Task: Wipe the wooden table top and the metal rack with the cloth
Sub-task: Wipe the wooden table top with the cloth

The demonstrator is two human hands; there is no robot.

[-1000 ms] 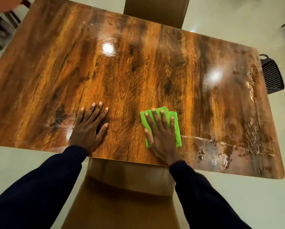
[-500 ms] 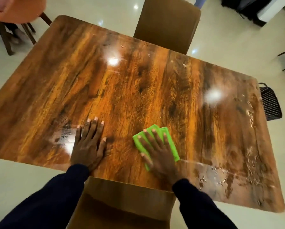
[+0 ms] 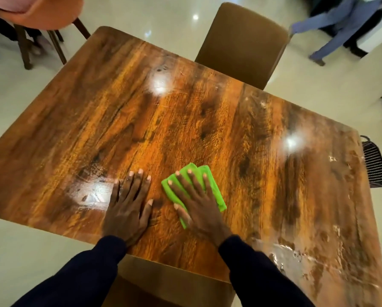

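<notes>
1. Two hands are lying flat on the wooden table top (image 3: 185, 120), close to its near edge, both arms in dark sleeves.
2. The right hand (image 3: 199, 204) is pressing down on the green cloth (image 3: 216, 193) with straight, spread fingers. The folded cloth is lying flat on the wood under that palm, its edges showing past the fingertips and at both sides.
3. The left hand (image 3: 128, 207) is resting palm down on bare wood just beside the cloth, fingers straight and slightly apart. A narrow strip of wood is showing between its thumb and the cloth.
4. Wet smears (image 3: 296, 258) are glistening on the right part of the table top, toward the near corner.
5. The metal rack (image 3: 375, 167), black wire, is showing past the table's right edge, well apart from both hands.
6. One brown chair (image 3: 241, 41) is standing at the far side, another chair (image 3: 168, 282) is sitting at the near edge between the arms, and an orange chair (image 3: 41, 9) is standing by the far left corner.
7. A blurred person in blue (image 3: 340, 25) is standing on the pale floor at upper right.
</notes>
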